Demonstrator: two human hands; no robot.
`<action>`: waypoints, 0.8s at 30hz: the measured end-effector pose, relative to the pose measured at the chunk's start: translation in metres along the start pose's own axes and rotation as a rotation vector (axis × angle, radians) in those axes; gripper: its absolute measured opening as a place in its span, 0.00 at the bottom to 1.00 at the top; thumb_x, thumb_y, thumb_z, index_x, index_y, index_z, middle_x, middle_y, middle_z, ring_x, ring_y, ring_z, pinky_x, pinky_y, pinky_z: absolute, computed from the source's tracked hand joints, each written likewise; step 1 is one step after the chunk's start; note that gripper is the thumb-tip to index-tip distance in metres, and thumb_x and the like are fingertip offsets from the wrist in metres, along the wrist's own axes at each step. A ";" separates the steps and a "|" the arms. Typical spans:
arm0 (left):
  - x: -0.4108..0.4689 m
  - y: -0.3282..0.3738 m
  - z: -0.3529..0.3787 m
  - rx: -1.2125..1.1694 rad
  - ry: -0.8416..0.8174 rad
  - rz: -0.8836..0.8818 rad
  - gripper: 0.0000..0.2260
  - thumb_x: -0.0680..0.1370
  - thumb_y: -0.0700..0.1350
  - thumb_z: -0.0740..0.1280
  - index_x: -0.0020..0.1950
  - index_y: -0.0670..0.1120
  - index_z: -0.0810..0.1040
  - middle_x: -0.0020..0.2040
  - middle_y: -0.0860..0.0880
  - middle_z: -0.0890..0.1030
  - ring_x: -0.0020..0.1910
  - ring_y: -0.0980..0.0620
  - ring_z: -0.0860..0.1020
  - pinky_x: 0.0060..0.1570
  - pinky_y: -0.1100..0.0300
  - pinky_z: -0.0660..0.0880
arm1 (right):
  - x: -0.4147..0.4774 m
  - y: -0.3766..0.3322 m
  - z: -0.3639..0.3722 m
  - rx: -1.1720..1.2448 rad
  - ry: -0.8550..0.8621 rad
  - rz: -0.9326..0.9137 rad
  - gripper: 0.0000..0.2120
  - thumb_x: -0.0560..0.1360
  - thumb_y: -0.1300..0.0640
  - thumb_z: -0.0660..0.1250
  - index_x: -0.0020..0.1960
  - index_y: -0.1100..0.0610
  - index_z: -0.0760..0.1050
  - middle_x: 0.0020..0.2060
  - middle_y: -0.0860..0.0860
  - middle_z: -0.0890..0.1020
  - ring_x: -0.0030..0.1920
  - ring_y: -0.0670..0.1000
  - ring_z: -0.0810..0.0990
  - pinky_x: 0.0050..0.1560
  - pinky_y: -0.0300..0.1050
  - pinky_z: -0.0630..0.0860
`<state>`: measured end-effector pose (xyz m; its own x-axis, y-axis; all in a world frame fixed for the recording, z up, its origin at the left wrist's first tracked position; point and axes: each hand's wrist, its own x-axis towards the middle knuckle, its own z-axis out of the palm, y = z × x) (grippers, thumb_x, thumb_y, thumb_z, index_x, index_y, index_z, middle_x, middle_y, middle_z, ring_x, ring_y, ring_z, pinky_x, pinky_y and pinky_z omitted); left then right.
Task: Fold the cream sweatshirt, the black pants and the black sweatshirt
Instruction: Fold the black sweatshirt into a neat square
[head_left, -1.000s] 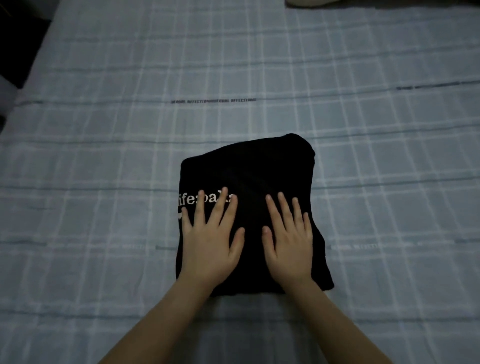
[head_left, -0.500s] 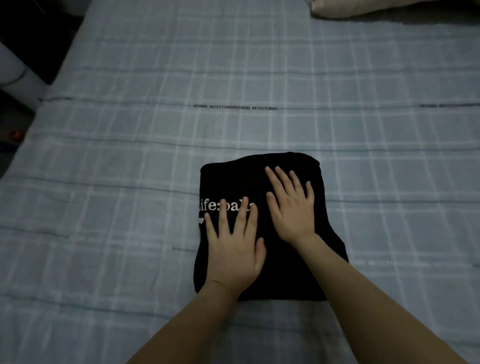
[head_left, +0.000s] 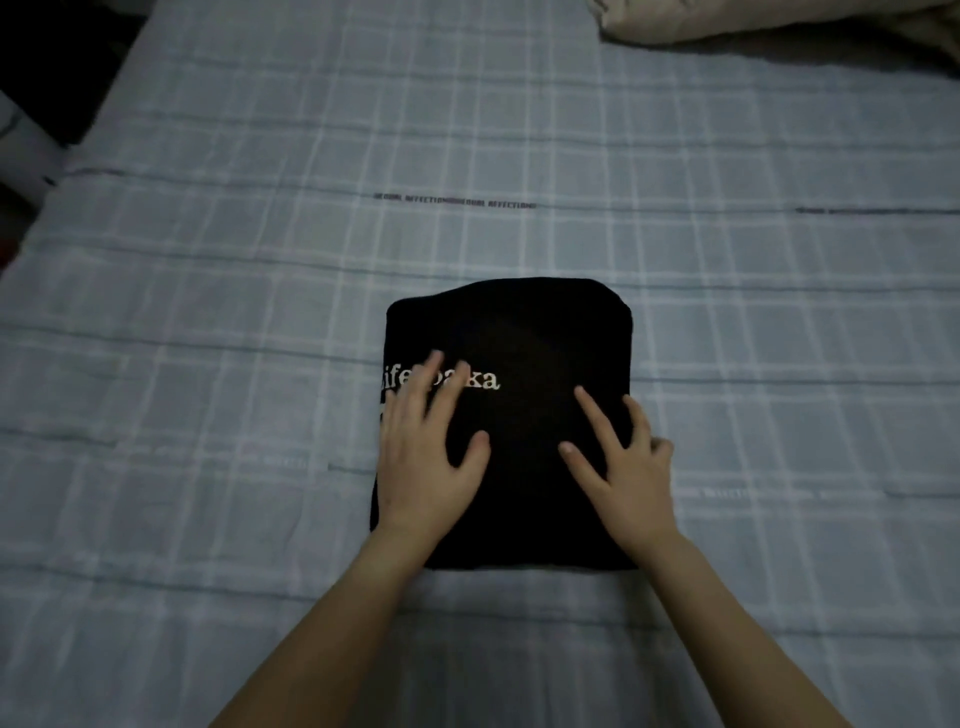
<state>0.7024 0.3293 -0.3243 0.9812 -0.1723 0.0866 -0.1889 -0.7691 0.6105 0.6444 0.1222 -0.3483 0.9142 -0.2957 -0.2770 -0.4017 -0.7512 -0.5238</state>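
Black sweatshirt (head_left: 540, 332), folded, white lettering: one, mid-bed. Cream fabric heap (head_left: 727, 21): one, far right corner, partly out of frame. Grips: two, left grip (head_left: 423, 457) and right grip (head_left: 628, 473). Bed (head_left: 208, 312), checked sheet: one.

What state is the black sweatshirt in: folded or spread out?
Folded: the black sweatshirt lies as a compact rectangle on the sheet, left hand and right hand resting on it.

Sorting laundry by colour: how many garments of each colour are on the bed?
Black: 1, the folded black sweatshirt
Cream: 1, a cream garment, cut off at the far right edge
Total: 2
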 end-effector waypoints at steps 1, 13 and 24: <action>-0.001 0.000 -0.003 -0.083 0.031 -0.117 0.31 0.74 0.55 0.68 0.76 0.59 0.63 0.78 0.53 0.58 0.77 0.51 0.57 0.73 0.45 0.62 | 0.001 -0.003 -0.001 0.056 -0.009 0.016 0.28 0.73 0.28 0.54 0.70 0.21 0.49 0.76 0.55 0.56 0.66 0.60 0.61 0.69 0.51 0.60; -0.050 0.011 -0.081 -0.490 -0.371 -0.487 0.42 0.66 0.54 0.80 0.74 0.64 0.62 0.74 0.59 0.67 0.68 0.60 0.69 0.66 0.65 0.65 | -0.093 -0.024 -0.058 0.785 -0.368 0.179 0.29 0.69 0.49 0.76 0.67 0.36 0.71 0.65 0.42 0.76 0.57 0.37 0.78 0.50 0.31 0.76; -0.113 0.130 -0.238 -0.535 -0.352 -0.296 0.39 0.68 0.53 0.79 0.73 0.67 0.63 0.57 0.76 0.65 0.51 0.78 0.67 0.47 0.79 0.64 | -0.251 -0.099 -0.190 0.832 -0.083 0.074 0.29 0.71 0.54 0.75 0.67 0.35 0.72 0.64 0.38 0.75 0.59 0.36 0.77 0.52 0.32 0.78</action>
<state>0.5760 0.3958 -0.0673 0.9005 -0.2609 -0.3477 0.2176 -0.4218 0.8802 0.4649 0.1589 -0.0735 0.8900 -0.2586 -0.3754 -0.3985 -0.0412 -0.9163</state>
